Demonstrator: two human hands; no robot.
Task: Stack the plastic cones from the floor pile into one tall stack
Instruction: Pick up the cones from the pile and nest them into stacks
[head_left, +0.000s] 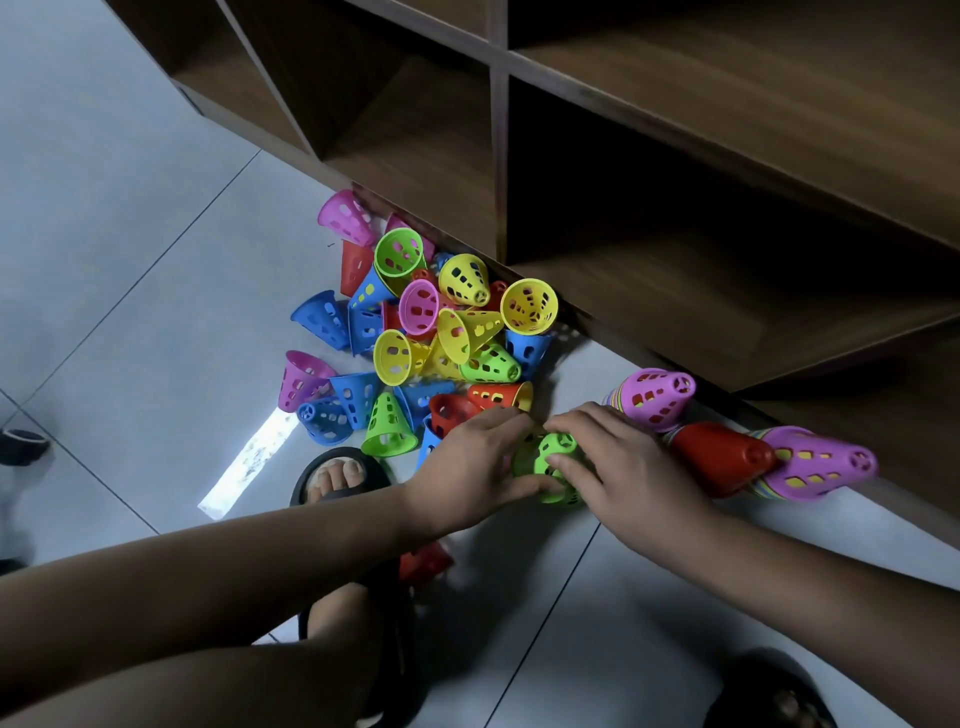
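Gripping one green cone (551, 470) from both sides, the left hand (470, 467) and right hand (621, 470) curl their fingers round it at the near edge of the loose pile of cones (436, 332). That pile lies on the tiled floor (130, 260) against the foot of the wooden shelf unit (675, 208). Nested stacks (657, 397) lie on their sides just right of the hands.

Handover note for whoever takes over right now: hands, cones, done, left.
Left hand and right hand both grip a green cone.
Loose pile lies on the floor against the wooden shelf.
Done: three partial stacks lie on their sides at right: purple-topped stack, red-topped stack, far purple-topped stack.
Left: most of the pile, then merging all into one stack.
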